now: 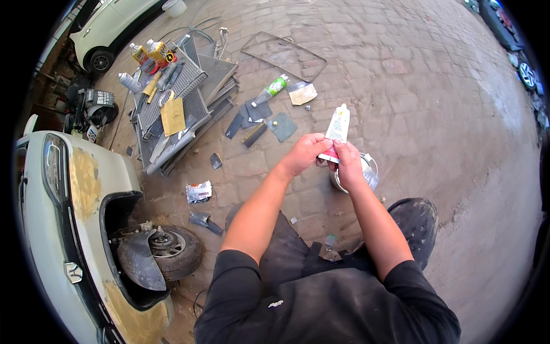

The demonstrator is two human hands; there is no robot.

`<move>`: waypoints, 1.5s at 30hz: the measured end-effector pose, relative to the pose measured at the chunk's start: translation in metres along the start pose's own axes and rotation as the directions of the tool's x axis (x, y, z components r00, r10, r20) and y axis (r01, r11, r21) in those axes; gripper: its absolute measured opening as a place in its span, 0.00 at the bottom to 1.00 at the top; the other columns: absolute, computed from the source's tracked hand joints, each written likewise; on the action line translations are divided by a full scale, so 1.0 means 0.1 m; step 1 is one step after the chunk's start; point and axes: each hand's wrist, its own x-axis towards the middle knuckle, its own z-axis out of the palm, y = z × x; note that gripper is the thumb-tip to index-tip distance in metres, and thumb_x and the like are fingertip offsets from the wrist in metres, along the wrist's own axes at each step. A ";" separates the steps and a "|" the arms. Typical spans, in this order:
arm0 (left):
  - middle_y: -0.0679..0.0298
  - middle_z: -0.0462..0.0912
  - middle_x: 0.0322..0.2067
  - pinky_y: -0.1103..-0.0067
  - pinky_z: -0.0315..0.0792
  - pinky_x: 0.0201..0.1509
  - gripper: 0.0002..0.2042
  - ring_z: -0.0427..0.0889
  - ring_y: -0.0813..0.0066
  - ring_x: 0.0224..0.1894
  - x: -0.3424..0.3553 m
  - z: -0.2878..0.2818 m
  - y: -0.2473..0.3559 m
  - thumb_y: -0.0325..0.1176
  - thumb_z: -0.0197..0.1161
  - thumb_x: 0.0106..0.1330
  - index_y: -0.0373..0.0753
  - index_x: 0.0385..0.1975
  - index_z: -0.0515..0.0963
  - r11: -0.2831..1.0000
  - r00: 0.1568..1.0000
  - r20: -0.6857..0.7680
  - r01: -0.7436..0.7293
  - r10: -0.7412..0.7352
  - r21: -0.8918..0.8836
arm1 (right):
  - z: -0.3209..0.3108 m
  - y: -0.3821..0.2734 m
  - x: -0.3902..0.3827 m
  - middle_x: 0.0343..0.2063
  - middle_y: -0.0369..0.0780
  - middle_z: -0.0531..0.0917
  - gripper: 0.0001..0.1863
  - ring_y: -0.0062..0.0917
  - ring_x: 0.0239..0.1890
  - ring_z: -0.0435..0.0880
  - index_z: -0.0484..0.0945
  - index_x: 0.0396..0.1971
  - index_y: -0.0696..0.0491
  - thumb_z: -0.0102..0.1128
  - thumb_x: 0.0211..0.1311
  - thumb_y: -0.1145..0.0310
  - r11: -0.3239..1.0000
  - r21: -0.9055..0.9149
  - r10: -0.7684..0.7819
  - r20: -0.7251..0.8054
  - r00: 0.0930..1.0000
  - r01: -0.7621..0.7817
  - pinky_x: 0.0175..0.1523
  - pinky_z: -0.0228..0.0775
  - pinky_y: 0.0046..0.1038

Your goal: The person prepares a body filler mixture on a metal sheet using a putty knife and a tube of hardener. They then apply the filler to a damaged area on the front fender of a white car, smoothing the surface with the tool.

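Note:
Both of my hands grip the lower end of a white tube (338, 125) with a red-pink band at its bottom. My left hand (305, 153) pinches the tube's left edge, and my right hand (348, 161) pinches the right, thumbs close together on its face. The tube's narrow nozzle end points away from me, with a pale tip. Beneath my hands stands a round can (338, 182) with a wire handle, largely hidden by my right hand and wrist.
At left, a car body (86, 172) with tan filler patches sits by its exposed wheel (177, 250). A stack of radiators (186, 80) carries bottles, tape and tools. Sandpaper sheets (283, 126), a green-labelled bottle (271, 90) and a wire frame (275, 35) lie on the brick paving.

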 end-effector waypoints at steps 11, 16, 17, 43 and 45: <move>0.65 0.84 0.41 0.80 0.76 0.47 0.11 0.82 0.81 0.41 -0.02 -0.16 0.00 0.32 0.57 0.74 0.32 0.48 0.79 0.995 0.994 0.052 -0.095 0.095 -0.001 | -0.01 -0.18 0.05 0.35 0.37 0.85 0.16 0.17 0.34 0.81 0.80 0.45 0.58 0.52 0.72 0.60 0.999 0.007 -0.042 0.159 0.986 0.041 0.39 0.73 0.21; 0.65 0.84 0.43 0.80 0.76 0.49 0.11 0.81 0.82 0.42 -0.02 -0.16 -0.03 0.31 0.57 0.74 0.32 0.49 0.79 0.990 0.989 0.026 -0.143 0.143 -0.017 | 0.12 -0.17 0.05 0.40 0.38 0.85 0.15 0.18 0.41 0.83 0.79 0.48 0.59 0.50 0.73 0.65 0.996 0.016 -0.094 0.082 0.992 0.093 0.50 0.74 0.24; 0.65 0.84 0.43 0.81 0.76 0.49 0.11 0.81 0.82 0.42 -0.03 -0.16 -0.02 0.31 0.57 0.74 0.32 0.49 0.79 0.988 0.988 0.014 -0.155 0.156 -0.027 | 0.13 -0.17 0.06 0.40 0.38 0.85 0.14 0.18 0.41 0.83 0.79 0.48 0.59 0.50 0.73 0.66 0.996 0.014 -0.089 0.088 0.992 0.088 0.49 0.75 0.24; 0.67 0.83 0.38 0.83 0.75 0.44 0.11 0.80 0.84 0.39 -0.11 -0.09 0.07 0.33 0.56 0.75 0.32 0.47 0.78 0.964 0.982 -0.035 -0.186 0.183 -0.188 | 0.23 -0.22 -0.02 0.41 0.36 0.83 0.13 0.16 0.40 0.80 0.76 0.50 0.59 0.49 0.77 0.66 0.990 0.140 -0.049 0.150 0.987 0.028 0.47 0.74 0.22; 0.67 0.83 0.38 0.83 0.75 0.43 0.10 0.79 0.85 0.38 -0.08 -0.14 0.03 0.33 0.57 0.75 0.32 0.45 0.78 0.963 0.980 -0.044 -0.200 0.195 -0.179 | 0.23 -0.18 -0.02 0.40 0.37 0.83 0.13 0.16 0.39 0.81 0.76 0.49 0.59 0.50 0.76 0.66 0.995 0.082 -0.074 0.163 0.984 0.061 0.46 0.75 0.22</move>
